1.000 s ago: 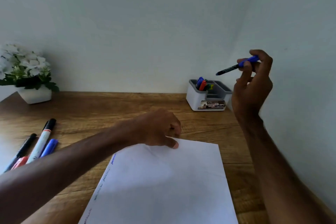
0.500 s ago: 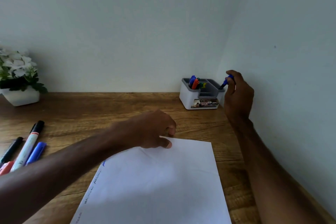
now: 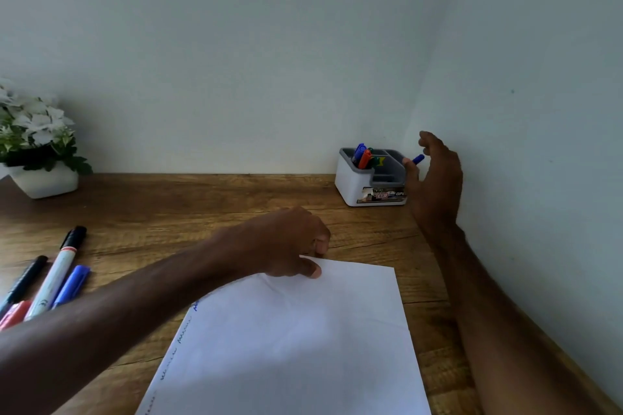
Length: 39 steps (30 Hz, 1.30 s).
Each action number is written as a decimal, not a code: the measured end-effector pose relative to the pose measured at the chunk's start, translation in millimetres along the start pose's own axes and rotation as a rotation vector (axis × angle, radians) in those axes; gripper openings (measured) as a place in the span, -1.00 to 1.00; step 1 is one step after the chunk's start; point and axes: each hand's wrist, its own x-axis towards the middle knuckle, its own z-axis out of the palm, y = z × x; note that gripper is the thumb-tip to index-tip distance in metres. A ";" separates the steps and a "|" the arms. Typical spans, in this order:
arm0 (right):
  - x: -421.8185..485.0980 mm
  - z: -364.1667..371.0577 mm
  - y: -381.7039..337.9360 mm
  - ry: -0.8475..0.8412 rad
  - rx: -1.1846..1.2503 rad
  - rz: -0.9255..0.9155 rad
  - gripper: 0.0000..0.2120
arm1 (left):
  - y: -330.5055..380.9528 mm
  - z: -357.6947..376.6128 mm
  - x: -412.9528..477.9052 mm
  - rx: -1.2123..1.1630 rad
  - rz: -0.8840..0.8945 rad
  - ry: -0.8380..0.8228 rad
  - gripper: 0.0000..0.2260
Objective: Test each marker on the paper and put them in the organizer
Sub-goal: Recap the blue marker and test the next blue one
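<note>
Two hands before the organizer [image 3: 354,185].
Your right hand [image 3: 435,185] hangs released beside it; your left hand [image 3: 286,242], clenched, pins the paper [image 3: 296,340].

Our left forearm [image 3: 135,307] reaches in from the lower left and crosses toward the middle, ending in our left hand [image 3: 286,239], knuckles up, its fingers [image 3: 322,241] curled under into a loose fist and the thumb [image 3: 312,271] stretched out low on the near side. Our right forearm [image 3: 488,330] runs up the right side. Our right hand [image 3: 438,178] stands raised, back toward us, fingers spread and loosely arched, thumb held apart from them
</note>
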 end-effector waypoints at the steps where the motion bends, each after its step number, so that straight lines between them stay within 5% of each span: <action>1: -0.3 -1.4 -4.6 0.034 0.007 -0.038 -0.53 | -0.4 -0.3 0.2 0.003 0.007 0.003 -0.70; 6: -3.8 -5.5 -34.5 0.137 0.035 -0.220 -0.66 | -0.8 -1.3 -1.3 0.000 0.021 0.016 -0.69; 16: -34.1 5.3 -104.4 0.060 0.200 -0.477 -0.90 | -5.3 7.3 -10.3 0.002 0.036 0.129 -0.76; 21: -65.1 2.5 -152.3 -0.143 0.357 -0.615 -0.92 | -21.6 10.5 -31.6 -0.162 0.057 0.295 -0.91; 32: -127.5 -3.0 -210.3 -0.610 0.509 -0.754 -0.90 | -88.8 -5.0 -132.5 -0.100 -0.158 0.542 -0.80; 39: -147.4 4.2 -216.7 -0.848 0.459 -0.876 -0.87 | -131.2 -16.1 -186.5 -0.095 -0.286 0.332 -0.74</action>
